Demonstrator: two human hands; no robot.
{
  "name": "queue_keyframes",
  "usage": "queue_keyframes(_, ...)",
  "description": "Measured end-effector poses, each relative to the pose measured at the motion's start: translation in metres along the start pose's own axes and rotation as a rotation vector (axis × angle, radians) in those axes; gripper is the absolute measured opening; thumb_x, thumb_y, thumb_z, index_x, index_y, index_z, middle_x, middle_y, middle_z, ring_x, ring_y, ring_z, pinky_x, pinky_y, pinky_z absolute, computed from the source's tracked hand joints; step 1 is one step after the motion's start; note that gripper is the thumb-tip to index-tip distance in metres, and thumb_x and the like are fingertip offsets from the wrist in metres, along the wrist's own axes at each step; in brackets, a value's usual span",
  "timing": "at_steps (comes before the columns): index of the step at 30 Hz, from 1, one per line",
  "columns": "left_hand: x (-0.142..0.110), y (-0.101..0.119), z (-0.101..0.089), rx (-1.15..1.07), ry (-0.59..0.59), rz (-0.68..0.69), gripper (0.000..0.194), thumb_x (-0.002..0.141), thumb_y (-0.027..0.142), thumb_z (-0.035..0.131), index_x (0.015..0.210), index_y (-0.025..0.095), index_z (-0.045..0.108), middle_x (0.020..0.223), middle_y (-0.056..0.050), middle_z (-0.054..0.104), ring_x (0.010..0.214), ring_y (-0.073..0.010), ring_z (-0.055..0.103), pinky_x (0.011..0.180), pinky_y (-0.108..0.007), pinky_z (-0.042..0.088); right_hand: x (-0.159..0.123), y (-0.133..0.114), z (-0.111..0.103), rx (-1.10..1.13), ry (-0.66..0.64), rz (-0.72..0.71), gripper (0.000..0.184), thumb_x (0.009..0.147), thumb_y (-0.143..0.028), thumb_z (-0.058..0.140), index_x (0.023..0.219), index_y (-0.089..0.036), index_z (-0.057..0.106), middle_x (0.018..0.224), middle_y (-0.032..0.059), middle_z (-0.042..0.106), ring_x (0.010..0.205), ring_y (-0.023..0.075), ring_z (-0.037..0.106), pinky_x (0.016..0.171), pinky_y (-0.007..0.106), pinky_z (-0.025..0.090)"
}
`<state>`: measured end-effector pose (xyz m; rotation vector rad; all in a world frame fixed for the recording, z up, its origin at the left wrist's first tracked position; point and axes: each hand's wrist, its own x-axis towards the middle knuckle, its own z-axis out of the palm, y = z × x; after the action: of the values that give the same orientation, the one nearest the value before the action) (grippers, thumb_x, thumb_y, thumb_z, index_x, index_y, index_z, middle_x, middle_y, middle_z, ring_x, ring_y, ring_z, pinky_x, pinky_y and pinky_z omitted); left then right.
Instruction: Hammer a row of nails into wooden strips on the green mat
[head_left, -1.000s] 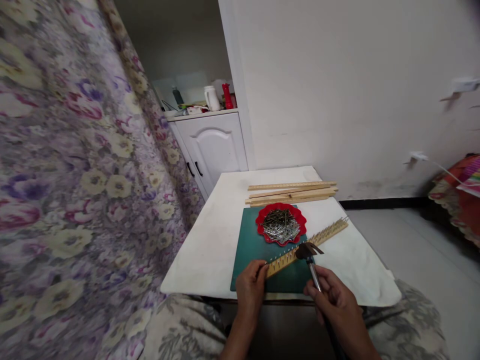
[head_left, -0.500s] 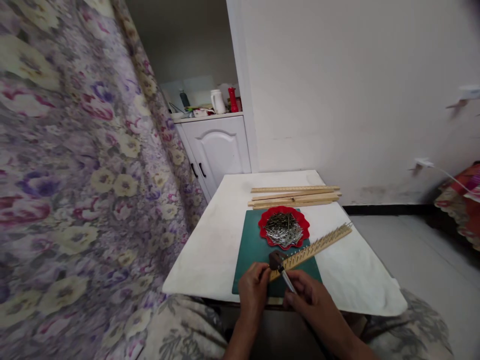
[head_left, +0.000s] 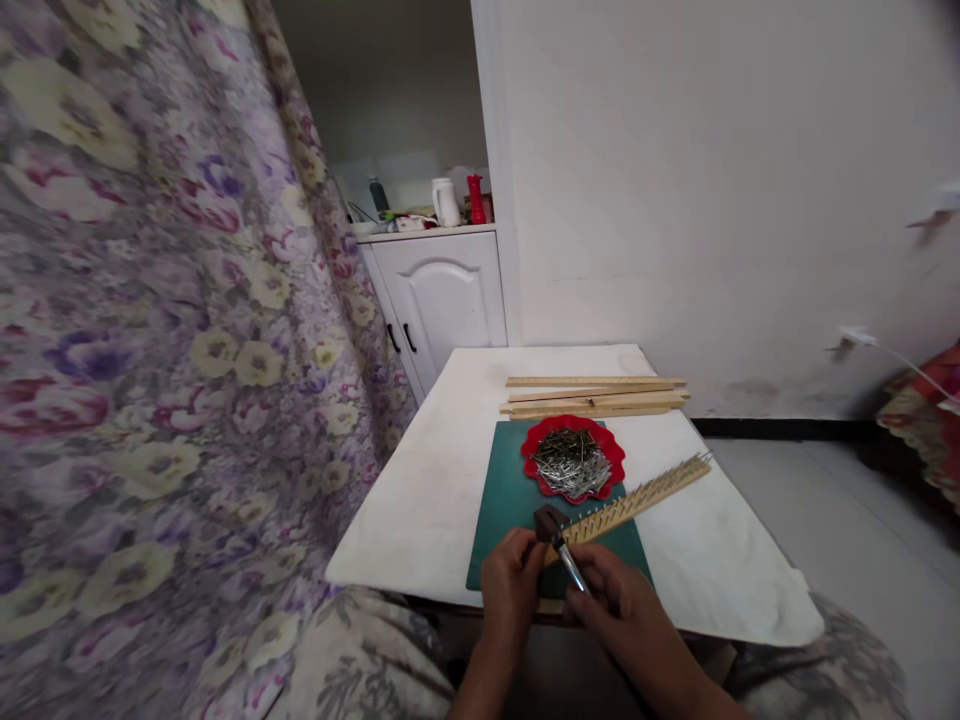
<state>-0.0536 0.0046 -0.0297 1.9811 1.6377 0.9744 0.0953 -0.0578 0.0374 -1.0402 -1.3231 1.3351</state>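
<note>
- Wooden strip (head_left: 637,505): narrow, pale yellow-brown, bristling with thin nails in rows; it slants across the green mat (head_left: 496,490), its far end reaching past the mat over the white-covered counter (head_left: 412,500).
- Hammer (head_left: 551,524): dark head, shiny silver neck; its head is at the strip's near end.
- Left hand (head_left: 510,580): fingers pinched together on that end; whether they also grip a nail, I cannot tell.
- Right hand (head_left: 626,610): fingers curled around the hammer's handle.

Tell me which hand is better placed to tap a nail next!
Probably the right hand: it grips the hammer, with the head at the near end of the nail-studded wooden strip. The left hand is at that end, seemingly steadying it.
</note>
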Motion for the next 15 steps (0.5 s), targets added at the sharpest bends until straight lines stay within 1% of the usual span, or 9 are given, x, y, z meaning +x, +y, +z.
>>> queue_keyframes(4, 0.0007, -0.0006, -0.0003, -0.021, 0.003, 0.009, 0.02, 0.078, 0.016, 0.044, 0.061, 0.017, 0.053, 0.062, 0.002, 0.052, 0.057, -0.0117, 0.049, 0.053, -0.022, 0.028, -0.0009, 0.0031, 0.0019, -0.015, -0.018, 0.004, 0.026, 0.079, -0.01, 0.054, 0.102, -0.019, 0.06, 0.077, 0.0, 0.068, 0.07, 0.0193, 0.063, 0.067, 0.029, 0.048)
queue_keyframes(9, 0.001, -0.0013, -0.0004, -0.056, 0.024, 0.013, 0.021, 0.078, 0.019, 0.048, 0.057, 0.017, 0.051, 0.059, 0.003, 0.049, 0.056, -0.0117, 0.049, 0.053, -0.021, 0.029, 0.0001, 0.0026, 0.0032, 0.054, -0.018, -0.003, 0.029, 0.08, -0.012, 0.054, 0.108, -0.02, 0.057, 0.083, 0.0011, 0.069, 0.071, 0.018, 0.062, 0.069, 0.029, 0.047)
queue_keyframes(13, 0.0007, -0.0008, -0.0009, -0.093, 0.02, 0.003, 0.021, 0.079, 0.02, 0.047, 0.06, 0.017, 0.056, 0.06, 0.002, 0.053, 0.057, -0.0123, 0.051, 0.052, -0.021, 0.031, 0.0012, 0.0023, 0.0033, 0.045, -0.016, 0.014, 0.023, 0.078, -0.015, 0.057, 0.1, -0.019, 0.06, 0.075, -0.0005, 0.067, 0.066, 0.0174, 0.061, 0.063, 0.028, 0.047)
queue_keyframes(15, 0.0007, -0.0002, -0.0016, -0.101, 0.016, -0.002, 0.02, 0.08, 0.022, 0.048, 0.064, 0.018, 0.059, 0.062, 0.001, 0.056, 0.059, -0.0132, 0.053, 0.054, -0.021, 0.033, -0.0005, 0.0021, 0.0023, 0.076, 0.007, 0.021, 0.023, 0.079, -0.017, 0.058, 0.102, -0.019, 0.06, 0.071, -0.0015, 0.065, 0.065, 0.0173, 0.062, 0.06, 0.027, 0.047)
